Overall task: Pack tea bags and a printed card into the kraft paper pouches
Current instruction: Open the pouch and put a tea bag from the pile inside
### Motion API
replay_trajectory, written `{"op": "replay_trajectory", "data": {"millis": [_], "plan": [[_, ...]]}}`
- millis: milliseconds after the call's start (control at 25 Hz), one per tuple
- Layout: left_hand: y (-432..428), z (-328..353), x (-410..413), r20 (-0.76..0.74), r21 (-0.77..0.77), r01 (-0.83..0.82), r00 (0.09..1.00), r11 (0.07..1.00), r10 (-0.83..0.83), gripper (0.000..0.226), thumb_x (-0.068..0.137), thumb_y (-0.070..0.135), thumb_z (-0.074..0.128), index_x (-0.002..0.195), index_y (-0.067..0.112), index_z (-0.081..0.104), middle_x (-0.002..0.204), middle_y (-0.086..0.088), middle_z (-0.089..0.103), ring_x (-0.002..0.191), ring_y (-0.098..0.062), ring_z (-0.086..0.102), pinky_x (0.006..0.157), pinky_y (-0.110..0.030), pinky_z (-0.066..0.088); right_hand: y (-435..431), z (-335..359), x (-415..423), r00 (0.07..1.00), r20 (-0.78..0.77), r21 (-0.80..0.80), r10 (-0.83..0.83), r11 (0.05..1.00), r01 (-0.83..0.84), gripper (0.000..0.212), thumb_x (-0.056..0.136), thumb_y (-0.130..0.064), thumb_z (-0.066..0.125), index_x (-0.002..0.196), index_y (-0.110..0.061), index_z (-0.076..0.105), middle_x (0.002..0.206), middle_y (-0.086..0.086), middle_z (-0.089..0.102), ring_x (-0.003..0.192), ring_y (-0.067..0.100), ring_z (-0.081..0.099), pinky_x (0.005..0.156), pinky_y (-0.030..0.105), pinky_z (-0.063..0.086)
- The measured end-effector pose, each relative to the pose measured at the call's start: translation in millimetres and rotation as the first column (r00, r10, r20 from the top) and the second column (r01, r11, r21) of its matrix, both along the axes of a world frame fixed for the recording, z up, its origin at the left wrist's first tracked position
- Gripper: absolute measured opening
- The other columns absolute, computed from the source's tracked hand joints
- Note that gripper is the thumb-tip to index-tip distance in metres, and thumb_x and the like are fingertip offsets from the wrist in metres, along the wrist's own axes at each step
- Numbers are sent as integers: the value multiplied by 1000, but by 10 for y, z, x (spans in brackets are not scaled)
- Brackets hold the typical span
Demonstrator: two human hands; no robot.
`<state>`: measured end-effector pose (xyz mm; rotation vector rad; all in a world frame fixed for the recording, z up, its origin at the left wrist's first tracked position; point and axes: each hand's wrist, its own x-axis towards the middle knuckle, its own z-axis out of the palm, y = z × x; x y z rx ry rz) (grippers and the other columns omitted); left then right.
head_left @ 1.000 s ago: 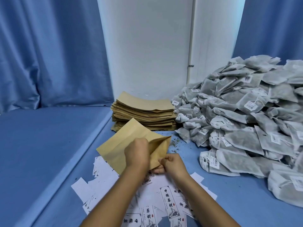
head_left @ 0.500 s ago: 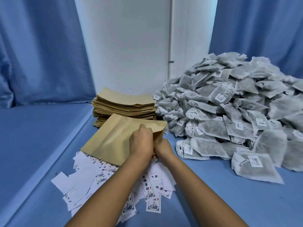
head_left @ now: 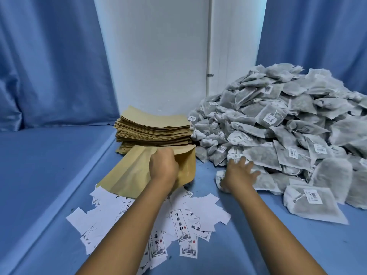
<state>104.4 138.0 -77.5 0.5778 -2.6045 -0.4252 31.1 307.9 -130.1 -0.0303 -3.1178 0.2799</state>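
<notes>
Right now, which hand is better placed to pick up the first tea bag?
The right hand: its spread fingers already rest on the near edge of the tea bag pile. The left hand grips the mouth of the kraft pouch.

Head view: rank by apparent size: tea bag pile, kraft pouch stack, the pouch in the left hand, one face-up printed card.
1. tea bag pile, by far the largest.
2-3. kraft pouch stack and held pouch: look similar; the pouch is nearer the camera, so unranked.
4. printed card, smallest.
</notes>
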Motion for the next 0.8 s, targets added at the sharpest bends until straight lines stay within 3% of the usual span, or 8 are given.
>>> {"op": "replay_trajectory", "data": {"millis": [120,320,440,520,600,680,720,800], "plan": [[73,-45,-56,-8,110,24,1000,994,-23,26,82,-7,47,86,4,70,88,-13,65,79,-28,59,65,-33,49,82,-142,48,987,133,42,-95,995,90,71,81,-25,64,142,-24,26,150,12,14,137,41,12,104,66,17],[53,-88,-98,-76,260,54,996,964,-36,36,79,-8,45,82,11,75,89,-9,69,77,-24,59,64,-30,49,201,-373,27,983,-169,13,-74,997,77,49,90,-20,55,137,-23,40,144,8,32,134,32,23,100,62,28],[5,-104,-99,-139,367,66,990,928,-16,38,82,-8,45,90,13,76,104,-7,70,91,-24,62,77,-28,52,156,-296,90,939,-335,-157,-82,987,30,41,91,-27,54,129,-14,45,130,7,47,125,27,36,95,49,34],[-15,-139,-106,-140,408,69,990,910,-13,38,82,-8,45,92,11,76,97,-8,68,91,-23,62,79,-27,49,89,-194,190,806,-571,-405,-155,908,-112,33,88,-24,54,117,-9,51,112,7,55,109,27,47,85,40,36],[-19,-168,-112,-131,408,74,991,910,-22,37,80,-8,44,90,7,76,86,-6,62,82,-22,58,76,-28,50,-4,-9,311,714,-614,-753,-336,521,-403,25,84,-22,53,104,-8,55,92,-1,57,90,17,53,75,29,40],[-21,-171,-121,-143,436,85,989,896,-24,41,80,-7,45,100,10,76,94,-7,69,86,-22,61,75,-25,49,-135,170,401,801,-442,-861,-404,-58,-505,22,86,-16,56,107,-11,57,85,-12,63,81,2,59,72,16,46],[-19,-161,-120,-153,453,102,988,886,-35,40,81,-6,46,101,11,75,101,-5,72,86,-19,62,72,-23,49,-225,219,421,869,-337,-861,-364,-255,-440,20,88,-9,56,108,-11,58,84,-14,66,81,-1,61,70,13,48],[-11,-128,-109,-197,478,138,979,867,-47,32,81,-3,50,93,11,77,94,0,73,72,-6,58,58,-20,45,-438,229,447,961,-152,-909,-231,-348,-228,22,90,-1,52,108,-9,60,89,-6,69,87,10,64,70,17,50]]}}
